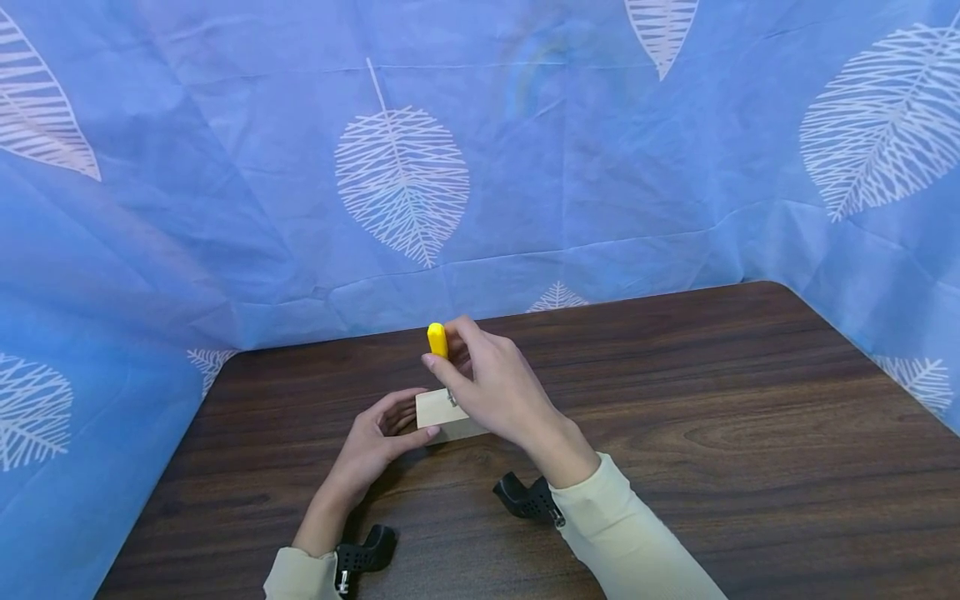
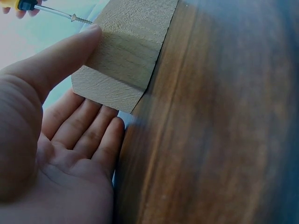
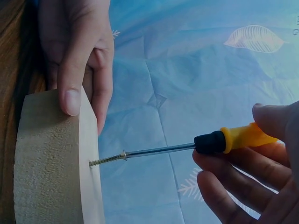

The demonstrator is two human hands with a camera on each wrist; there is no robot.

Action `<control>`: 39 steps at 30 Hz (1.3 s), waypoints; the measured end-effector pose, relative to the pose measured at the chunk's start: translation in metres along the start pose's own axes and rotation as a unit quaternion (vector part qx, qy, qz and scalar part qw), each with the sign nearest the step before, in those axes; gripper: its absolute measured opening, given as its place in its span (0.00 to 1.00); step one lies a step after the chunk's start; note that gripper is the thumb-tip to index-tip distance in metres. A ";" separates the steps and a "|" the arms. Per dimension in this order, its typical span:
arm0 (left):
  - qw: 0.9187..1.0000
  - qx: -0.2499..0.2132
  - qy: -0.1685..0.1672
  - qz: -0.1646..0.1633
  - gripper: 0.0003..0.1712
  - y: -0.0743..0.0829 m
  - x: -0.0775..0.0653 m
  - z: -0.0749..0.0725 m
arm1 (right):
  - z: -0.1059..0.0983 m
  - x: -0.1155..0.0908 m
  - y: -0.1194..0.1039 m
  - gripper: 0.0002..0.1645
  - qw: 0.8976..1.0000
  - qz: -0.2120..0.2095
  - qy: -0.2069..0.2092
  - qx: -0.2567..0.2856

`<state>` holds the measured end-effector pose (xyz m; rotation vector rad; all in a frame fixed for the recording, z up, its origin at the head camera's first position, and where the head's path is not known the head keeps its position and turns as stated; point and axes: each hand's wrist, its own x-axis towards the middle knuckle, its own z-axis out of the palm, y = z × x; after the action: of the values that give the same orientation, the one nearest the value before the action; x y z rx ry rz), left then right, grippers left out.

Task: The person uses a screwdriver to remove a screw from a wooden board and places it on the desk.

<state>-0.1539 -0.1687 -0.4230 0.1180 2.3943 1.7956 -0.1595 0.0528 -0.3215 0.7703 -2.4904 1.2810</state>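
Observation:
A pale wooden block point(image 1: 453, 431) lies on the dark table, and a screw point(image 3: 107, 160) stands partly sunk in its upper face. My left hand point(image 1: 375, 437) holds the block's left end between thumb and fingers. Above the block, my right hand point(image 1: 498, 379) grips a screwdriver point(image 1: 437, 340) by its yellow handle, which has a black collar in the right wrist view. The screwdriver's metal shaft point(image 3: 161, 150) runs down to the screw's head, and its tip meets it there. In the left wrist view the block point(image 2: 126, 51) hides part of the left fingers.
The brown wood-grain table point(image 1: 720, 433) extends on both sides of the hands. Behind it hangs a blue cloth point(image 1: 570, 167) with white leaf prints. Black wrist mounts point(image 1: 367, 550) sit at both cream sleeves point(image 1: 630, 533), close above the tabletop.

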 end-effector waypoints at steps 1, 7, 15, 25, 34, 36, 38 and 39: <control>1.000 0.000 0.000 0.000 0.35 0.000 0.000 0.000 | 0.000 0.000 0.001 0.15 1.000 -0.004 0.002 -0.001; 1.000 -0.002 -0.002 -0.001 0.35 0.001 0.002 0.000 | 0.001 0.000 0.002 0.10 0.999 -0.021 0.022 -0.020; 1.000 0.001 -0.001 0.002 0.35 0.000 0.001 0.000 | 0.001 0.001 0.003 0.10 0.999 -0.028 0.042 0.000; 1.000 0.004 0.001 0.002 0.35 0.001 0.002 0.000 | 0.000 0.001 0.000 0.16 0.998 -0.015 0.058 -0.002; 1.000 0.000 -0.001 0.002 0.35 0.000 0.001 0.000 | 0.001 0.001 0.001 0.15 0.998 -0.034 0.053 0.014; 1.000 0.001 0.000 0.000 0.35 0.000 0.001 0.000 | 0.002 0.001 0.002 0.15 0.998 -0.037 0.052 0.014; 1.000 0.002 0.001 -0.001 0.35 0.000 0.001 0.000 | 0.002 0.001 0.002 0.15 0.998 -0.039 0.053 0.014; 1.000 0.003 0.002 -0.002 0.35 0.000 0.000 0.000 | 0.003 0.001 0.003 0.15 0.998 -0.042 0.054 0.014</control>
<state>-0.1543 -0.1688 -0.4231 0.1111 2.3998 1.7896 -0.1617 0.0515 -0.3243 0.7817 -2.3360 1.2955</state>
